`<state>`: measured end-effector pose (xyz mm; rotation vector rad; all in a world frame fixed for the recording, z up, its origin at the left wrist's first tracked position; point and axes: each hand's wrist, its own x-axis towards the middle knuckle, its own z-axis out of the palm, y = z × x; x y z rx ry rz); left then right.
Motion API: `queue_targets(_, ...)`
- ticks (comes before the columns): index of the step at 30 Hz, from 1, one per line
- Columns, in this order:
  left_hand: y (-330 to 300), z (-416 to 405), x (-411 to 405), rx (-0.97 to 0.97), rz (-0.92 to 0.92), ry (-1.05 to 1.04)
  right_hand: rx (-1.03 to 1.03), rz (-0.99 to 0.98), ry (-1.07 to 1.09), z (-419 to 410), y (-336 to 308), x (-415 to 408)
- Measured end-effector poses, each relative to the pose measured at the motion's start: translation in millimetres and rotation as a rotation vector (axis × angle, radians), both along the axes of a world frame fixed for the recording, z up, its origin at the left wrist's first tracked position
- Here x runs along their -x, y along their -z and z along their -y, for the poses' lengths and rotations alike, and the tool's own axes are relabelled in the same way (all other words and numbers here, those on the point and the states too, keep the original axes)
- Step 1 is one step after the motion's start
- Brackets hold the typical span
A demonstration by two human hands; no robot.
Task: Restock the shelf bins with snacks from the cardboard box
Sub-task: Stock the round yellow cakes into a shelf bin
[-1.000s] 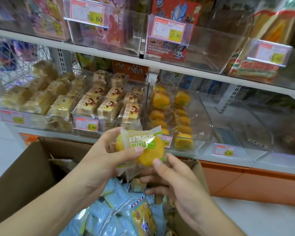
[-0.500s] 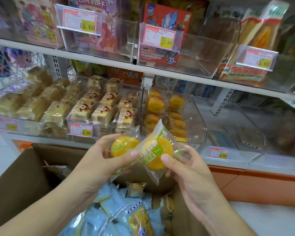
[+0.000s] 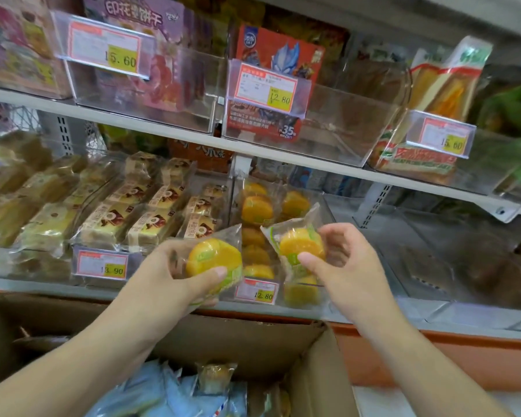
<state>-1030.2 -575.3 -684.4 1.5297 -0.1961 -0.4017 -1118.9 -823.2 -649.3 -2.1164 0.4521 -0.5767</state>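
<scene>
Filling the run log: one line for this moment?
left hand: holds orange cake | right hand: holds second cake | at clear bin

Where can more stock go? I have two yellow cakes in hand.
Free: the clear bin right of the yellow-cake bin, and the upper bin behind the 12.80 tag. Crowded: the wrapped-cake bin and the yellow-cake bin's left column.

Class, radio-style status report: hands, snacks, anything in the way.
Left hand grips one yellow cake pack; right hand pinches a second pack at the clear bin. Bin partly stocked. Nothing blocks it.
</scene>
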Motion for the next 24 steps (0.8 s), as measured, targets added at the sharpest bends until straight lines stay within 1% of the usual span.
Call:
queue_targets(3, -3.5, 8.2, -11.3, -0.013, 0.031, 0.023, 0.320, -0.085, 0.086, 51.7, 0.5, -53.7)
queue_targets(5, -4.5, 10.0, -16.1, -0.025, 0.034, 0.029, 0.517, -0.186, 0.132, 80.4, 0.3, -88.7)
queue_targets(7, 1.2, 10.6, -21.6, 0.005, 0.020, 0.042, 0.622, -0.292, 0.152, 99.8, 1.9, -118.9)
queue_targets(9, 7.7, 11.5, -25.8, 0.026, -0.004, 0.051, 0.622, -0.318, 0.152, 111.9, 6.6, -141.1)
queue_targets(13, 17.6, 13.5, -33.2, 0.073, -0.039, 0.078, 0.600, -0.277, 0.058, 119.9, 21.4, -164.5)
queue_targets(15, 20.5, 13.2, -35.3, 0.105, -0.064, 0.075, 0.637, -0.281, 0.046, 119.8, 26.8, -168.1)
queue_targets(19, 24.7, 12.3, -36.1, 0.173, -0.079, 0.084, 0.773, -0.282, 0.045, 123.0, 29.9, -167.3)
queue_targets(21, 23.8, 12.6, -34.4, 0.180, -0.075, 0.079, 0.789, -0.315, 0.038, 123.6, 26.4, -164.3)
queue_targets(24, 21.3, 12.5, -31.5, 0.171, -0.068, 0.058, 0.742, -0.348, 0.031, 122.3, 22.2, -159.3)
